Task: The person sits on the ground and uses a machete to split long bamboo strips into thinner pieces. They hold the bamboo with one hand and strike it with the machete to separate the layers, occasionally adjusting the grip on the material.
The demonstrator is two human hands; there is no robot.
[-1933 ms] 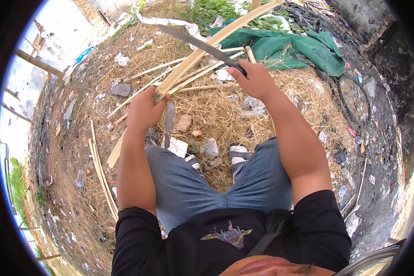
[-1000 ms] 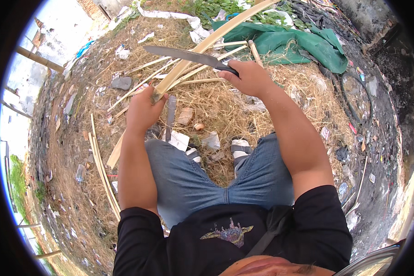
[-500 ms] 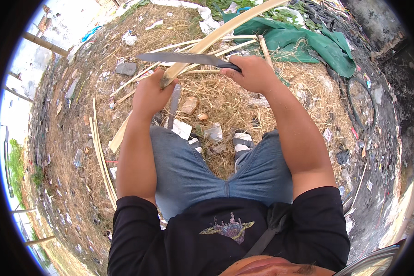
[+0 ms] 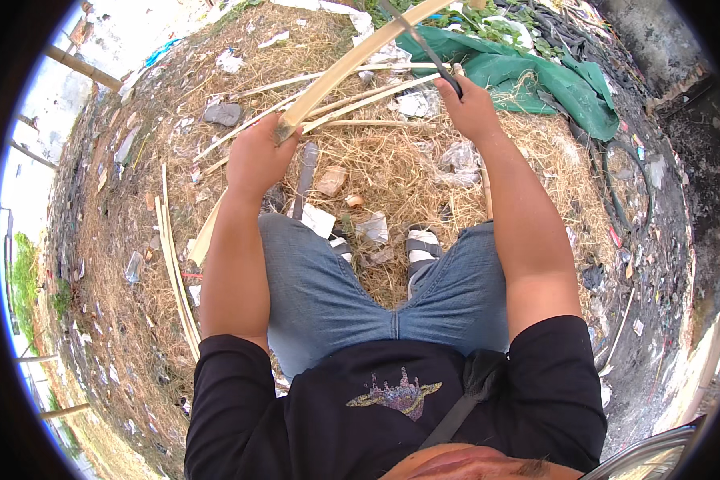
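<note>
My left hand (image 4: 260, 158) is closed round the near end of a long, pale split-bamboo strip (image 4: 348, 68), which slants up to the far right. In my right hand (image 4: 472, 110) is the dark handle of a long knife (image 4: 424, 48). Its grey blade points away and to the left, crossing the bamboo strip toward its far part; whether the edge touches the strip I cannot tell. Several thinner bamboo strips (image 4: 368, 98) lie on the dry straw beyond and between my hands. A flat grey metal blade (image 4: 304, 182) stands by my left knee.
More thin strips (image 4: 174, 276) lie on the ground to the left. Green sheeting (image 4: 528, 76) is crumpled at the far right, near a dark hose loop (image 4: 628, 184). A grey stone (image 4: 222, 114) and scraps of litter dot the straw. A dark wall (image 4: 696, 144) borders the right side.
My right hand has moved away and to the right with the knife. The blade has swung from lying across near my left hand to pointing away. My left hand has shifted slightly left.
</note>
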